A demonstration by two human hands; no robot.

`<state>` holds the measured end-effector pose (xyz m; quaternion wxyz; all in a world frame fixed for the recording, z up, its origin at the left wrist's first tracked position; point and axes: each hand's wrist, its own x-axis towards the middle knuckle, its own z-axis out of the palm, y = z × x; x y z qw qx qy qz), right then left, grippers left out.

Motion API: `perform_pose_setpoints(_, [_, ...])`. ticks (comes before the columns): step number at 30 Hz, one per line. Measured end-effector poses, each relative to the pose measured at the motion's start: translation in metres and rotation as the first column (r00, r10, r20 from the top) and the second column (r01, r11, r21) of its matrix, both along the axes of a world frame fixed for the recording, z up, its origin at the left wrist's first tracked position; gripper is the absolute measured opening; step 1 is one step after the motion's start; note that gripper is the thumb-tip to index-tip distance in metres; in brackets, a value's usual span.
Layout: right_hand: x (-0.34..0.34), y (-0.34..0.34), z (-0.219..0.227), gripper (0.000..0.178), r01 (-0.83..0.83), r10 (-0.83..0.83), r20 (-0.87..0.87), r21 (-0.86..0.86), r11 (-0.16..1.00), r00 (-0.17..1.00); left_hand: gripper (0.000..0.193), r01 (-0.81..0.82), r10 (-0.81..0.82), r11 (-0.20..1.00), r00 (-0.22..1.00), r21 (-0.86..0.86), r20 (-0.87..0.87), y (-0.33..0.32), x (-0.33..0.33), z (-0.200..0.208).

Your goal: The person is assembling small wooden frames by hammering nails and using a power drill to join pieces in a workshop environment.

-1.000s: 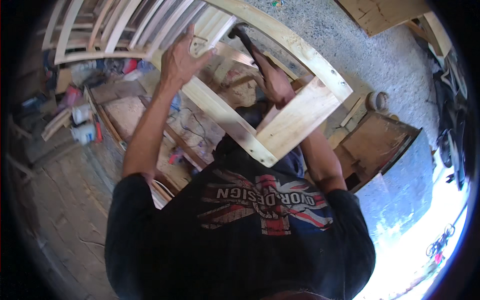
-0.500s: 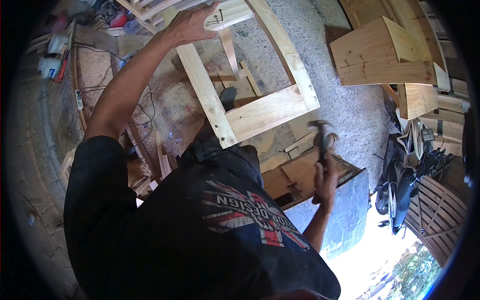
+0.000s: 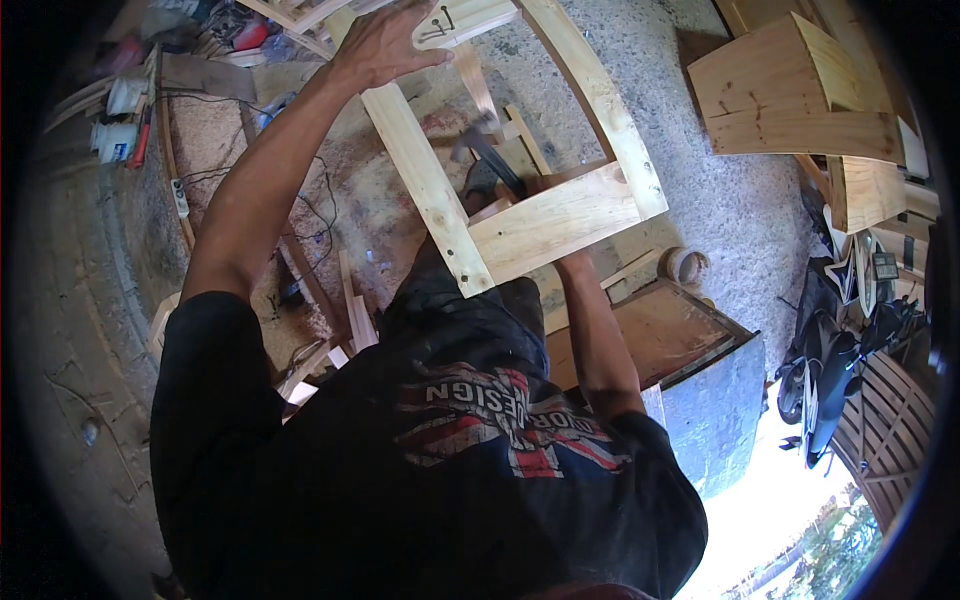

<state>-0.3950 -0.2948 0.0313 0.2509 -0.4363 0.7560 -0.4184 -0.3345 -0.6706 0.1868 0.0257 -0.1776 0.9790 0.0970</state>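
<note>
Hammer (image 3: 498, 164) moved from three o'clock to twelve, right hand (image 3: 545, 182) clenched round it; left hand (image 3: 382, 52) on wooden frame (image 3: 427, 185), grip unclear to me; cramped swing could clip frame.

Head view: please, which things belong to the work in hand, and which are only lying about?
In the work:
frame, held by the left hand
hammer, in the right hand, partly hidden
nails in the frame

Lying about, it seems:
white tub
red tool
wood strips
</note>
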Motion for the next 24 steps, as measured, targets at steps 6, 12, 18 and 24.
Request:
perform_pose_setpoints(6, [0.015,-0.115,0.018,0.04,-0.13,0.123,-0.065,-0.118,0.985,0.99,0.097,0.038,-0.046,0.998,0.983,-0.05,-0.176,0.002,0.001,-0.014])
perform_pose_setpoints(12, [0.032,-0.132,0.003,0.045,0.049,-0.039,0.04,-0.286,0.957,0.998,0.108,-0.013,0.014,1.0,0.999,0.011,-0.048,0.002,-0.001,-0.002])
perform_pose_setpoints(18, [0.018,-0.103,-0.006,0.047,-0.048,0.056,0.035,-0.187,0.981,0.998,0.108,-0.052,0.05,0.997,0.998,0.064,0.03,0.005,-0.002,0.005])
perform_pose_setpoints(24, [0.003,-0.042,0.018,0.041,0.389,0.087,0.922,-0.243,0.888,0.378,0.11,0.025,-0.027,0.999,0.998,-0.032,-0.052,-0.001,0.0,-0.006])
